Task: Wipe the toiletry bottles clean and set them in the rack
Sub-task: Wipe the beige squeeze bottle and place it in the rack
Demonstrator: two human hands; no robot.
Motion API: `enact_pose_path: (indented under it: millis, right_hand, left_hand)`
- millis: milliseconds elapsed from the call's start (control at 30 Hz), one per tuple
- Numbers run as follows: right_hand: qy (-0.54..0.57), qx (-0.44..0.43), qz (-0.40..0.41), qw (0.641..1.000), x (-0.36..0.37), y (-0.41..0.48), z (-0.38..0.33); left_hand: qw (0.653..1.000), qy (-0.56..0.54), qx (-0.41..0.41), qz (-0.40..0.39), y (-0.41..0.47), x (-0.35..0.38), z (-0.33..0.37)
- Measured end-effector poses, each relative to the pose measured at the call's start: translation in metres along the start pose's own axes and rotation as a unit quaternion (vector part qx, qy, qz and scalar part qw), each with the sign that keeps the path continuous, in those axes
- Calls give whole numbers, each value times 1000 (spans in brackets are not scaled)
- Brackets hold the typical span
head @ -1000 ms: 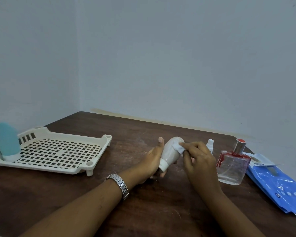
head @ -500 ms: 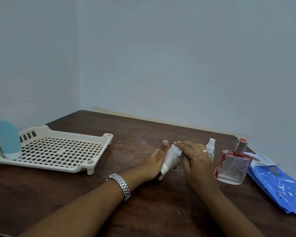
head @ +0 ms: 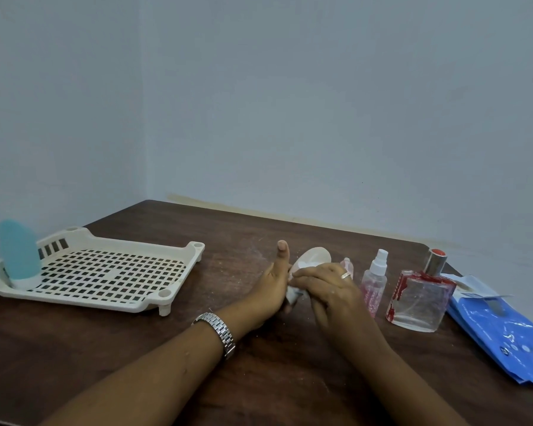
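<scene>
Brown worktop (head: 290,379) underneath; cream rack (head: 99,272) far off at frame left. White bottle (head: 313,256) at centre, tilted, cradled by left hand (head: 271,290), rubbed by right hand (head: 330,287) pinching wipe (head: 293,292). Could slip, toppling nearby perfume bottle (head: 419,298).

On the dark wooden table (head: 290,379), the cream slotted plastic rack (head: 105,276) lies at the left, with the blue rounded bottle (head: 17,255) standing in its left end. At the middle, the left hand (head: 270,292) and right hand (head: 330,287) meet around the white plastic bottle (head: 314,256). Right of them stand the small clear spray bottle (head: 374,279), then the square glass perfume bottle (head: 420,298). The blue plastic wipes pack (head: 499,327) lies at the far right.
</scene>
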State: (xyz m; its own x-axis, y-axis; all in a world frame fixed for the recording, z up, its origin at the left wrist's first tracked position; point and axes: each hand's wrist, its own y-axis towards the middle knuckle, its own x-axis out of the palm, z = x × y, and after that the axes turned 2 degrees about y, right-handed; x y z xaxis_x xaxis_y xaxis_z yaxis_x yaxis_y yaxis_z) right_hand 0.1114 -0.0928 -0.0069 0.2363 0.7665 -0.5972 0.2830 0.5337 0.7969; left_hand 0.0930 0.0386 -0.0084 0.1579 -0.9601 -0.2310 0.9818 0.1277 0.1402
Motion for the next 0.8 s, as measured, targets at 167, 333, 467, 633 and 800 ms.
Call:
enact_pose_path:
  millis: [167,333,467,633,800]
  right_hand:
    - [-26,37,28,999,-4,-1,15]
    - [-52,103,88,989,-7,-2,27]
    - [-24,123,79,989,-4,-4,20]
    - [-9,63,27,998,3,-4,11]
    - [23,-8,25,999,5,-4,2]
  left_hand:
    - [999,1,-32,-20,-1,-1,3]
    - [999,18,-39,-29,-3,2,6]
    - [999,-3,-41,-29,-2,1,3]
    - [1000,-24,-10,-13,0,1,-2]
    - [999,-37,9,9,3,-3,-1]
